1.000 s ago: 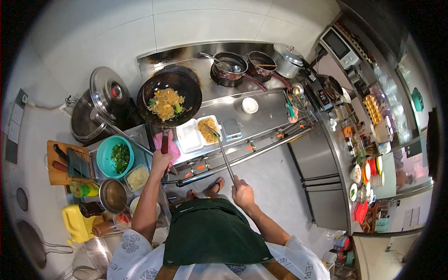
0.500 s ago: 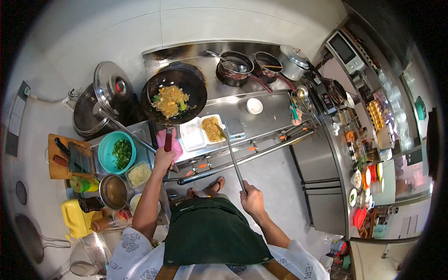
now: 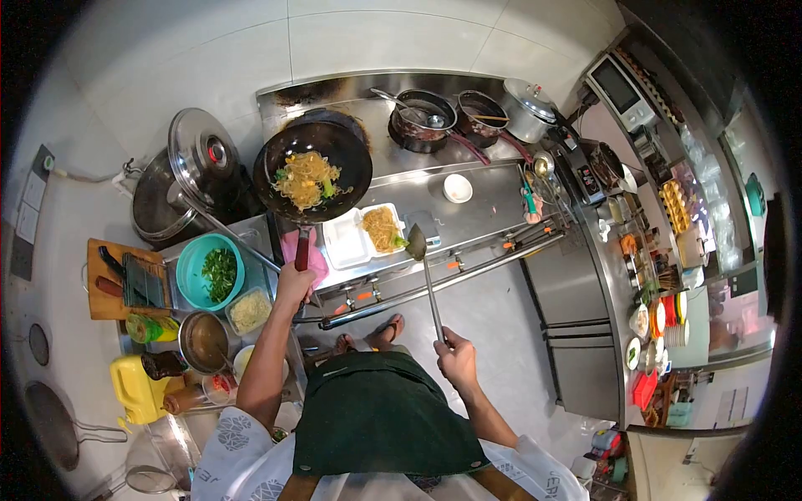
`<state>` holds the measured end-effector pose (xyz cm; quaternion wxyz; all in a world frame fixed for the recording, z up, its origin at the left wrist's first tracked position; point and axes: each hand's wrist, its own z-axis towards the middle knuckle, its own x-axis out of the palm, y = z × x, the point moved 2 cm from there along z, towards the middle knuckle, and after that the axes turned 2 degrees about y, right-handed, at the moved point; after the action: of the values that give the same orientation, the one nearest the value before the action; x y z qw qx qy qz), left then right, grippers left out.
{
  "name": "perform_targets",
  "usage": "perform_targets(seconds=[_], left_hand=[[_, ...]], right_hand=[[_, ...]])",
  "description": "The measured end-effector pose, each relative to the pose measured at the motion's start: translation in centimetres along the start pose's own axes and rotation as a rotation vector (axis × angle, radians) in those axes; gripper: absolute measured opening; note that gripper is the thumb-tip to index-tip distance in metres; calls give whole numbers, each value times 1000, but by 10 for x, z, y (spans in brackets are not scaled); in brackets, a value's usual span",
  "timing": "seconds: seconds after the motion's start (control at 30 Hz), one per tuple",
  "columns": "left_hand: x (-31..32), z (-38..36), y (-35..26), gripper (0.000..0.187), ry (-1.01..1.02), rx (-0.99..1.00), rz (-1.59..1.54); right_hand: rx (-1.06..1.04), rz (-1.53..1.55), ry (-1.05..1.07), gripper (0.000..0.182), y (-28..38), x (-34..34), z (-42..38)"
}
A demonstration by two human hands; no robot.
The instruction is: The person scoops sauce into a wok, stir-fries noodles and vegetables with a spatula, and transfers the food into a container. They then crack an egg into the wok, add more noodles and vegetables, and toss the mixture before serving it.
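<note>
My left hand (image 3: 294, 286) is closed around the dark red handle of a black wok (image 3: 355, 171), beside a pink cloth (image 3: 314, 260). Fried noodles (image 3: 307, 182) with bits of green lie in the wok. In my right hand (image 3: 457, 359) is a long-handled metal ladle (image 3: 430, 288). Its bowl hangs just right of an open white takeaway box (image 3: 342, 242). Noodles (image 3: 382, 229) fill the box's right half, with a green leaf at their edge. A small kitchen scale (image 3: 423, 224) sits behind the ladle, partly covered by it.
Two saucepans (image 3: 422, 117) stand on the stove's back right, near a lidded pot (image 3: 526, 108). A white bowl (image 3: 457, 189) rests on the counter. On the left are a turquoise bowl (image 3: 182, 275) of greens and a large lidded pot (image 3: 159, 200). A rail (image 3: 459, 277) runs along the stove front.
The ladle has moved right, from over the noodles in the box to beside it. My right hand shifted slightly right and down. My left hand and the wok stay nearly still.
</note>
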<state>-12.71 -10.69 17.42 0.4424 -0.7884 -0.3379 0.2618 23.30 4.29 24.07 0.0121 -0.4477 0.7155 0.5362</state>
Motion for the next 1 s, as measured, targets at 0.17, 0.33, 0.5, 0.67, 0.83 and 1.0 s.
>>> perform_targets(seconds=[0.17,0.33,0.5,0.67,0.83,1.0], left_hand=[[0,0,-1,11,1,0,-9],[2,-5,-7,11,-10,-3,-11],[0,-2,-3,10,4,6,-7],[0,-2,0,10,0,12,-17],[1,-4,-2,10,4,-14,-19],[0,-6,-6,9,-8,12,-13]], right_hand=[[118,171,19,46,6,-3,-3],[89,160,105,47,17,-5,2],[-132,-59,67,44,16,11,11],[-315,-349,73,43,39,14,8],[-398,-637,111,42,33,22,28],[-448,-643,83,37,41,7,36]])
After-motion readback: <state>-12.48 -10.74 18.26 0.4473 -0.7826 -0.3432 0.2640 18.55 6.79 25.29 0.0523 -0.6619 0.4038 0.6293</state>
